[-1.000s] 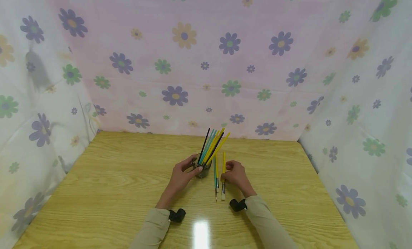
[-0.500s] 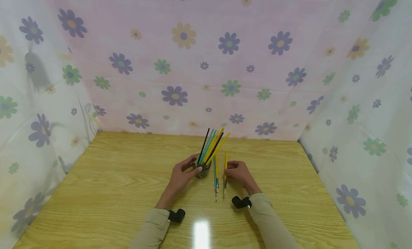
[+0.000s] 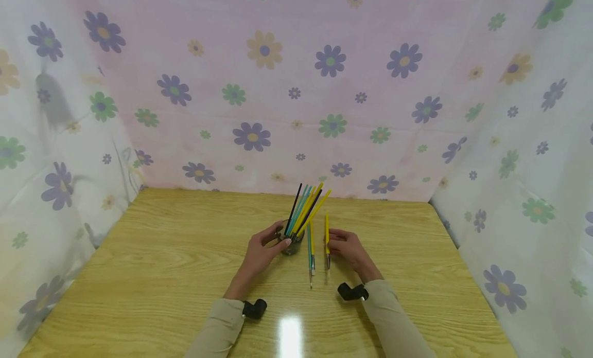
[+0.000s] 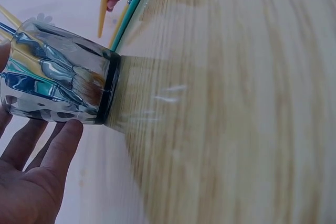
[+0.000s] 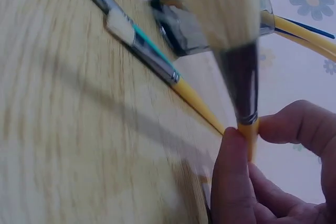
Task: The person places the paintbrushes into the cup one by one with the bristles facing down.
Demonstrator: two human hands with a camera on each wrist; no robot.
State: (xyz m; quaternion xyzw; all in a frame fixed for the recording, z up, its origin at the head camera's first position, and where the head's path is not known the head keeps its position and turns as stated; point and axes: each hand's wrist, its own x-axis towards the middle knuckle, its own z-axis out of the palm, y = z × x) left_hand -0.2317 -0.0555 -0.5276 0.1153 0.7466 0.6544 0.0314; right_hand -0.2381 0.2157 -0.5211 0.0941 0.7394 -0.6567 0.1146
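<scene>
My left hand (image 3: 260,251) holds a clear glass (image 4: 86,45) from its left side, thumb near the rim. Several yellow, teal and dark paintbrushes (image 3: 320,204) lean in it, bristles down, handles fanning to the right. Just right of the glass, my right hand (image 3: 348,247) pinches a yellow paintbrush (image 5: 241,90) between thumb and fingers, low on its handle near the ferrule. Its pale bristles point down in the head view, and it is lifted off the table. Between glass and right hand lie a teal paintbrush (image 3: 309,260) and another yellow paintbrush (image 5: 197,103), side by side.
The wood-grain table (image 3: 185,255) stretches out on both sides of the hands. A flowered cloth (image 3: 296,142) hangs behind and along both sides. A bright reflection shows on the table near the front. Each wrist carries a small black camera (image 3: 353,291).
The right hand has moved slightly right and raised the yellow paintbrush off the table, its bristle end coming up. The left hand and the glass have stayed in place.
</scene>
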